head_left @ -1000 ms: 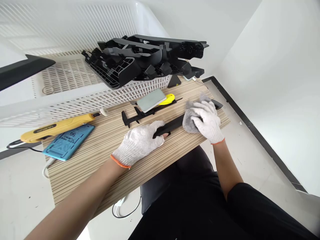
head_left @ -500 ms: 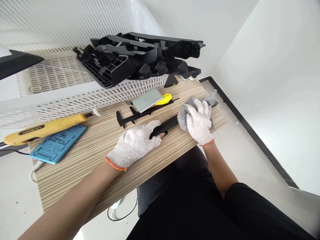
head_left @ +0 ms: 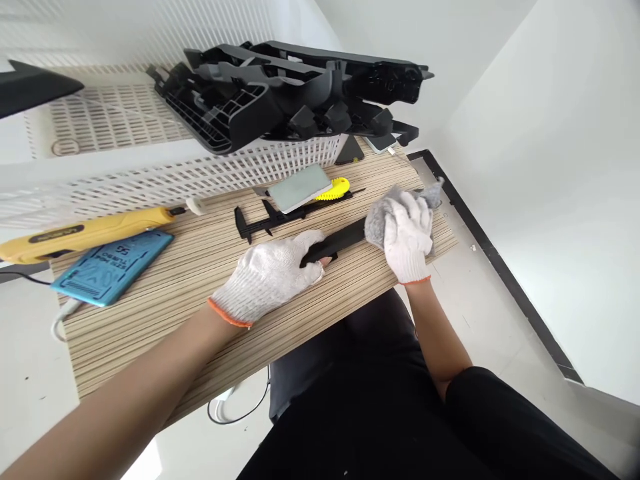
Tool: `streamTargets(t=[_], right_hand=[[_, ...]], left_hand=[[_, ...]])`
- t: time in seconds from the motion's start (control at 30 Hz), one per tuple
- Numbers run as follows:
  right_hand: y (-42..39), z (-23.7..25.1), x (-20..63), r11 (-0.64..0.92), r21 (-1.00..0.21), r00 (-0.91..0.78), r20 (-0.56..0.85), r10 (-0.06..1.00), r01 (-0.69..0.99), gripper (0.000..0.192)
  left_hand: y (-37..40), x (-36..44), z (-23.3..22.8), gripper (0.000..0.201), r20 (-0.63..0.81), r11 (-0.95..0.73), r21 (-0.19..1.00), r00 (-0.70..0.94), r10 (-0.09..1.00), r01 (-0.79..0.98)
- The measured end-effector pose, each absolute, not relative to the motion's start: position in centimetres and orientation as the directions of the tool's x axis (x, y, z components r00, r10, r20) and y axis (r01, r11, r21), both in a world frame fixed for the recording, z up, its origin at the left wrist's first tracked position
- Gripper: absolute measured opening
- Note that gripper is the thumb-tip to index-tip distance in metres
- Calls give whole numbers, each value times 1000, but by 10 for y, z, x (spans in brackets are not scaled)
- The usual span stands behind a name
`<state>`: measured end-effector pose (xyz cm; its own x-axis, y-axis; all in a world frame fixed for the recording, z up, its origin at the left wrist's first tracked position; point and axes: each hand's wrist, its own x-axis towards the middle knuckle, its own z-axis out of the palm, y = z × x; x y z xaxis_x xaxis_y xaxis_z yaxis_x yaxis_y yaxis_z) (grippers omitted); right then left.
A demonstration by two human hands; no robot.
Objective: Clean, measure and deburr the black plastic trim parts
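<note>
A long black plastic part (head_left: 345, 238) lies slantwise over the wood-grain board. Around its near left end my left hand (head_left: 275, 272) is closed, in a white knit glove with an orange cuff; a bare fingertip shows through. My right hand (head_left: 407, 233), gloved the same way, presses a grey cloth (head_left: 379, 220) onto the part farther right. The cloth and fingers cover much of the part's right half. Just beyond my left hand are a black caliper (head_left: 265, 222), a pale green-grey block (head_left: 300, 187) and a yellow-handled tool (head_left: 334, 189).
Behind the board (head_left: 200, 267) stands a white slatted basket (head_left: 165, 177) heaped with black plastic parts (head_left: 300, 93). On the left, a yellow power tool (head_left: 100, 230) with a white tip rests partly over a blue case (head_left: 117, 267). Phones (head_left: 381, 143) lie at the back right corner.
My right hand and the cloth have slid slightly right along the black part, away from my left hand. My left hand keeps its hold. The camera view has shifted a little.
</note>
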<state>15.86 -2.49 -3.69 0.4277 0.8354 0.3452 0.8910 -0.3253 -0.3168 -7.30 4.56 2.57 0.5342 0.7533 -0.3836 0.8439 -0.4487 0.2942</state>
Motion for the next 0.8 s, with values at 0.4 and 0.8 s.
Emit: streamTargets(t=[0.4,0.8], right_hand=[[-16,-21,175,-573,-303,645,260,718,761,51],[-6,-24,227,-701,-380,794,203,573,603,54]], left_hand=[[44,-76,22,56,-277,-534,302,609,744,790],[45,-79,8,56,-188,-611,286,668,720,738]])
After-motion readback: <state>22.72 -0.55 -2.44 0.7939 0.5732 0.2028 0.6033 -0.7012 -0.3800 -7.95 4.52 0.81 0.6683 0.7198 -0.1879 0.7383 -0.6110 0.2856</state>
